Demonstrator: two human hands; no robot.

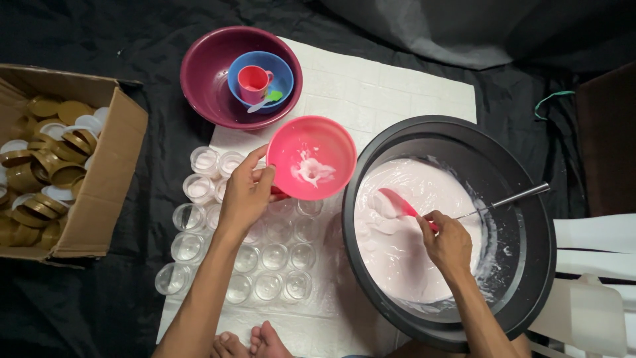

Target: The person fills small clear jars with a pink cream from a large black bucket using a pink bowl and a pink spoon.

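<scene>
White mat (pixel 397 86) over black cloth. Left hand (pixel 246 193) gripping pink bowl (pixel 311 158) above clear cups (pixel 265 255); right hand (pixel 449 242) clenched on pink spatula (pixel 396 201) in black basin (pixel 523 265), handle hidden in fist.

Floor-level work area, dark cloth ground with white mat.

Black cloth (pixel 132 40) covers the floor, creased in places; a white mat (pixel 397 86) embossed with a brick pattern lies across its middle. Grey sheeting (pixel 464 33) is bunched at the upper edge. An open cardboard box (pixel 106 179) sits at left on the cloth. Dark brown furniture (pixel 606 132) stands at right, a green cord (pixel 553 98) beside it; white plastic items (pixel 589 278) at lower right. Lighting even, from overhead.
</scene>
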